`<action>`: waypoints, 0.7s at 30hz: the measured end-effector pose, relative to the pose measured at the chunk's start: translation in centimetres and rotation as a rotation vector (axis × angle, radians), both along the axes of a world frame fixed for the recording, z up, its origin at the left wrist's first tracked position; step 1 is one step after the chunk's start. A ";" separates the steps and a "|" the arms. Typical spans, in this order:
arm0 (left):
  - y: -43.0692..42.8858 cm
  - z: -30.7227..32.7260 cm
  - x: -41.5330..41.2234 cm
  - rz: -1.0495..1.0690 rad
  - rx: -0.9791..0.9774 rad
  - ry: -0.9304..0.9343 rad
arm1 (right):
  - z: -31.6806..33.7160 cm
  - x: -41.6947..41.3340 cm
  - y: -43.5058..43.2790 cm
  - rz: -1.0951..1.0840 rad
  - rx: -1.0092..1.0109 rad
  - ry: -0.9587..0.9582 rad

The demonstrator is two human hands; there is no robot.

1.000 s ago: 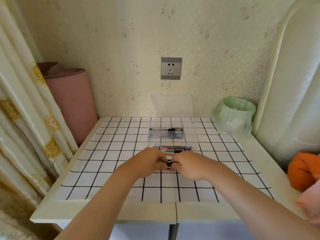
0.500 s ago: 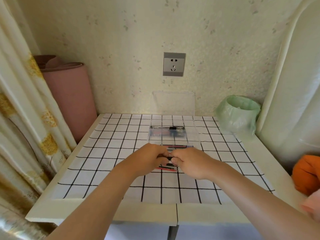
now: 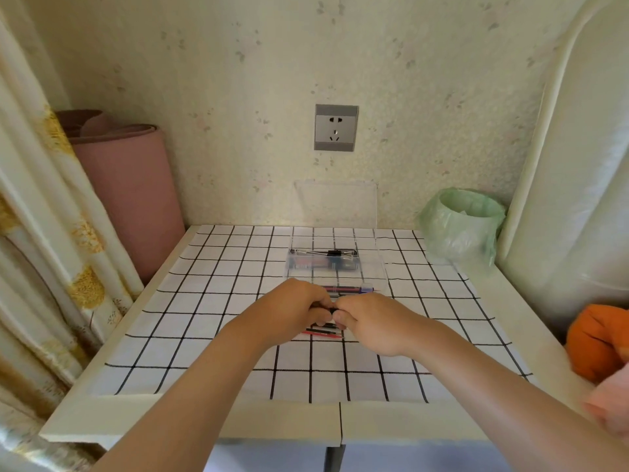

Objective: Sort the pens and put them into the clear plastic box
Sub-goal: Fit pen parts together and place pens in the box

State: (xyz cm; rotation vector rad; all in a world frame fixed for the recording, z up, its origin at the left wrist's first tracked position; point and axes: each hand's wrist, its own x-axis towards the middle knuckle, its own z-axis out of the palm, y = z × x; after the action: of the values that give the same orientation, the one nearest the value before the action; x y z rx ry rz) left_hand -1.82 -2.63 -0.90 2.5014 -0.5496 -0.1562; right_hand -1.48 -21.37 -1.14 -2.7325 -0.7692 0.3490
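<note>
Both hands met over the middle of the gridded cloth [image 3: 204,301]. The left hand [image 3: 292,308] and the right hand [image 3: 371,321] had their fingers curled in toward each other, and together they pinched a small dark piece [image 3: 332,311] between the fingertips. Whether that piece was a pen's end, a cap or a clip was too small to tell.

Directly beneath the pinch, at 6 o'clock from it, a few red and black pens [image 3: 323,332] lay on the cloth, partly hidden by the knuckles. A second group, the far pens [image 3: 350,289], lay just past the hands at about 1 o'clock, with a purple end pointing to 3 o'clock. Both groups had their long axis running from 9 to 3 o'clock, across the person's view.

The clear plastic box [image 3: 380,264] sat open at 12 o'clock from the hands, near but apart from them, and its long side also ran 9 to 3. Inside, against its far wall, lay a bundle of pens [image 3: 323,252] already stowed. The lid [image 3: 337,202] stood upright against the wall behind it.

So the coming move likely turned on one thing – carrying pens straight ahead toward 12 o'clock without turning them, since pens and box were already parallel. The right hand seemed slightly nearer the far pens; the two hands were about equally near the box
</note>
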 end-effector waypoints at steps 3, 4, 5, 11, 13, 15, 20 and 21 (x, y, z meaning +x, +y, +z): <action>0.0 0.1 0.1 0.008 -0.008 0.004 | 0.2 0.0 -0.2 0.006 0.002 -0.034; 0.1 0.1 0.2 0.010 -0.006 0.001 | 0.1 0.0 -0.2 0.009 0.007 -0.045; 0.1 0.1 0.2 0.010 -0.006 -0.001 | 0.1 -0.1 -0.3 0.011 0.022 -0.052; 0.4 -0.3 0.5 0.053 0.048 -0.009 | -0.4 0.5 -1.1 -0.066 0.006 -0.030; 0.8 -0.7 0.8 0.100 0.064 0.015 | -0.8 1.1 -2.0 -0.108 -0.040 -0.006; 1.3 -1.0 1.1 0.135 0.078 0.036 | -1.1 1.5 -2.8 -0.129 -0.063 0.024; 1.7 -1.5 1.0 0.135 0.093 0.038 | -1.7 1.6 -3.6 -0.123 -0.082 -0.009; 1.7 -1.5 1.0 0.130 0.096 0.032 | -1.9 1.6 -3.6 -0.113 -0.073 -0.030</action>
State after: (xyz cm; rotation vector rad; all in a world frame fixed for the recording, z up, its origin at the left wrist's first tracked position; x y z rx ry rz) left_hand -0.87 -0.98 -2.42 2.6137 -0.3726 -0.1757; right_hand 0.08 -25.00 -3.04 -2.8405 -0.6177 0.3176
